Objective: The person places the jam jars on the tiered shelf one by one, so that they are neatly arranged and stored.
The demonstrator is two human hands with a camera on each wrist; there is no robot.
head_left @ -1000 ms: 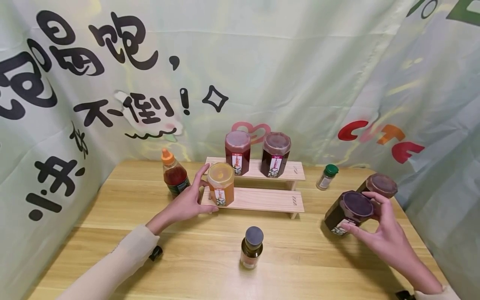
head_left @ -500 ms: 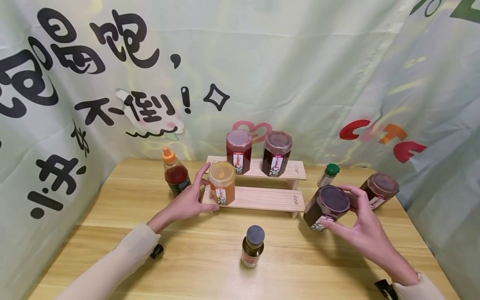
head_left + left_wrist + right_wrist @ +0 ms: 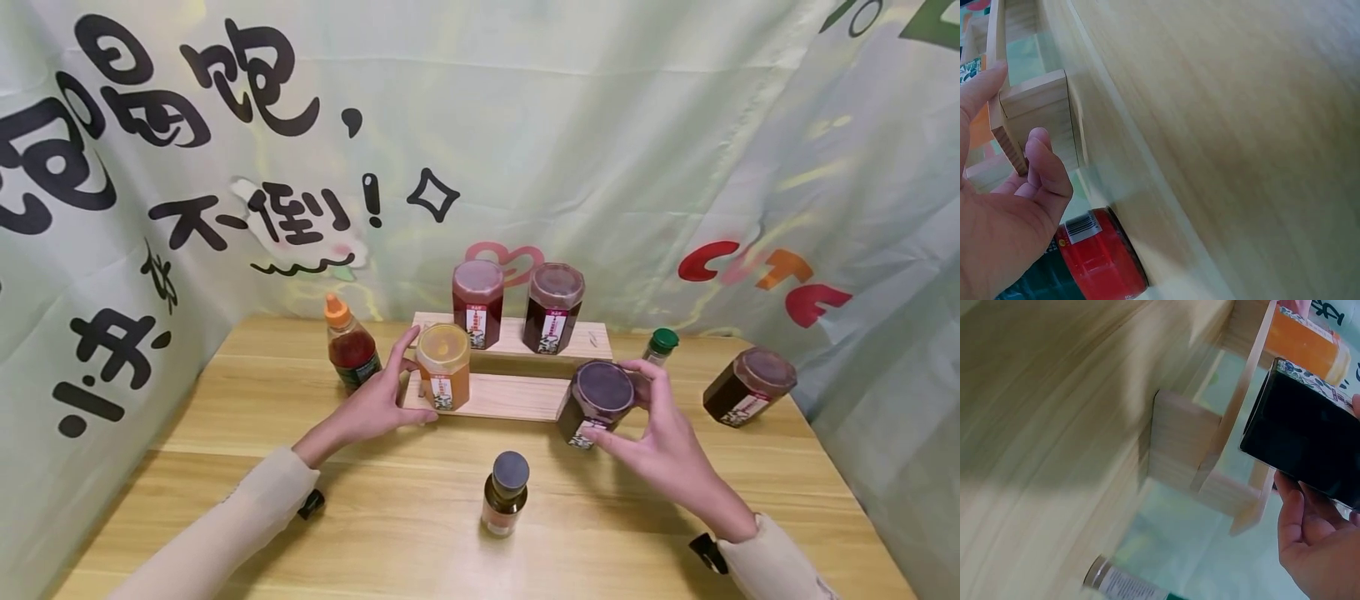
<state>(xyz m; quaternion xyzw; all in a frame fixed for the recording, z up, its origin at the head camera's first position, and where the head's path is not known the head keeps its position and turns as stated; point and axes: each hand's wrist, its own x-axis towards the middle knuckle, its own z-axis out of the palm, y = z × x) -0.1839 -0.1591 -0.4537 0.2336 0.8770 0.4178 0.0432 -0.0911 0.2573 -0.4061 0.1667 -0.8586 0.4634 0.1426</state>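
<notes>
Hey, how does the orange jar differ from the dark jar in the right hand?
Colour: the orange jar is bright orange, while the dark jar looks nearly black. Place: the orange jar stands on the lower shelf, while the right hand grips the dark jar. Both are faceted and labelled.

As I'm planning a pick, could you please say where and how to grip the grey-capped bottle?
Probably round the body of the bottle, below the grey cap, from the near side: it stands upright, narrows towards the top, and the shelf is behind.
</notes>
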